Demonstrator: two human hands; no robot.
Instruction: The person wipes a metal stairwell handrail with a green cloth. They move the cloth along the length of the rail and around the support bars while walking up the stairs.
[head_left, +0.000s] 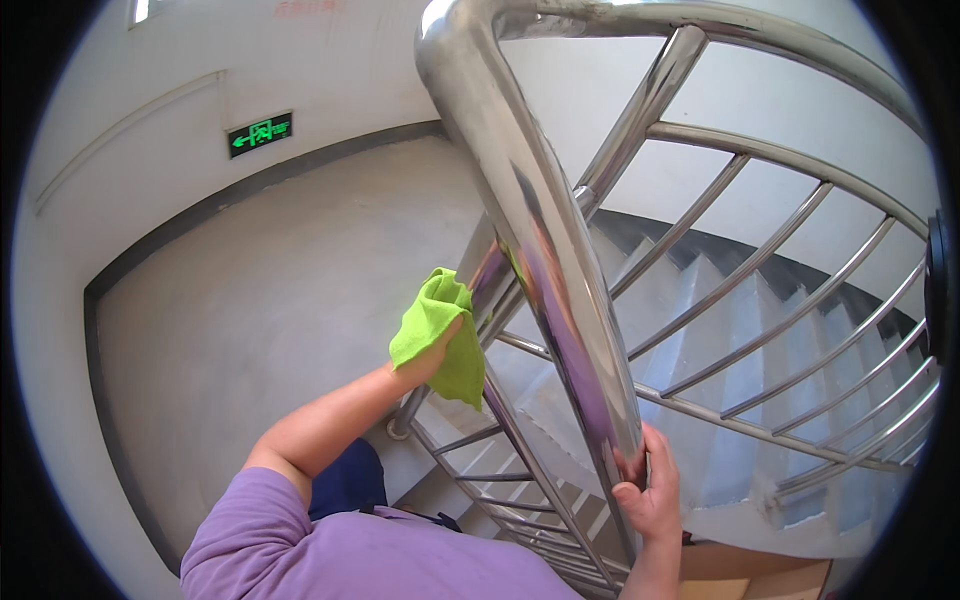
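Note:
A bright green cloth (435, 330) is draped over and around my left hand (435, 354), hiding most of the fingers. That hand holds the cloth beside a stainless steel post (487, 281) under the handrail, and seems to press it there. My right hand (654, 484) grips the near end of the thick, polished handrail (559, 247), thumb on the near side and fingers along its right edge. Purple from my shirt shows as a reflection in the rail's surface. Behind the rail, the contact between cloth and post is partly hidden.
Beyond the rail, grey stairs (720, 315) run along the right, bordered by a metal balustrade (750, 154). Another barred section (517, 478) slopes down in front of me. A concrete landing (247, 300) spreads left, below a lit green exit sign (260, 135) on the white wall.

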